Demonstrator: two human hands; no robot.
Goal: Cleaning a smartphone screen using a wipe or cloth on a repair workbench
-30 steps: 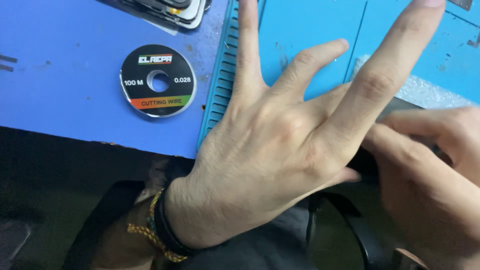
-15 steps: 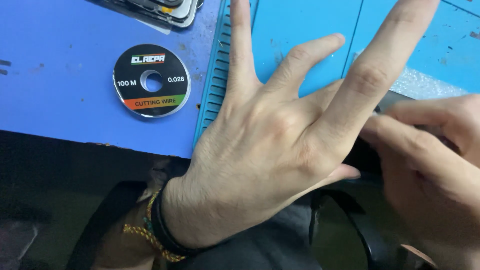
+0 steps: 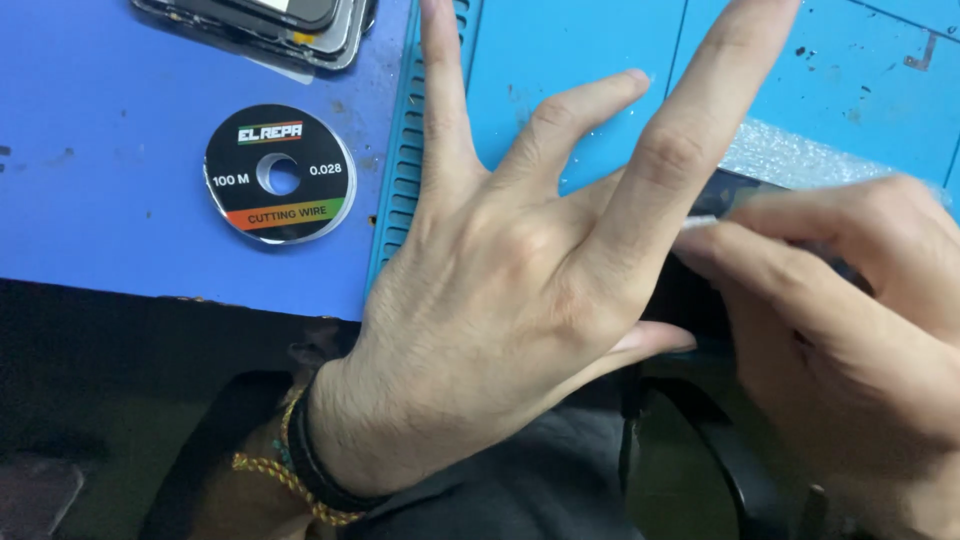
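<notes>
The left hand (image 3: 500,300) is the largest thing in view: it is spread wide, palm down, fingers stretched far apart over the teal work mat (image 3: 560,60), and only its thumb bends inward to press on the near edge of a dark flat object (image 3: 700,300), most of which is hidden under the two hands, so I cannot tell what kind of object it is. The hand is not closed around it; it only holds it down. The right hand (image 3: 850,340) comes in from the right with fingers drawn together, and its fingertips pinch a small thin pale piece (image 3: 697,222) just beside the left middle finger, on top of the dark object. Beyond the right hand lies a strip of shiny, bubbled clear film (image 3: 790,155) on the mat. The mat is smooth rubber with a ribbed slotted border (image 3: 405,170) running under the left little finger; left of this border the blue table surface (image 3: 100,200) is flat and scratched, and its near edge ends just left of the wrist. On this open blue part, well left of the little finger, lies a round black wire spool (image 3: 280,175) with a centre hole. Farther away, past the little fingertip, is a stack of dark phone parts (image 3: 290,25). On the left wrist sit a black band and a braided yellow bracelet (image 3: 300,480).
</notes>
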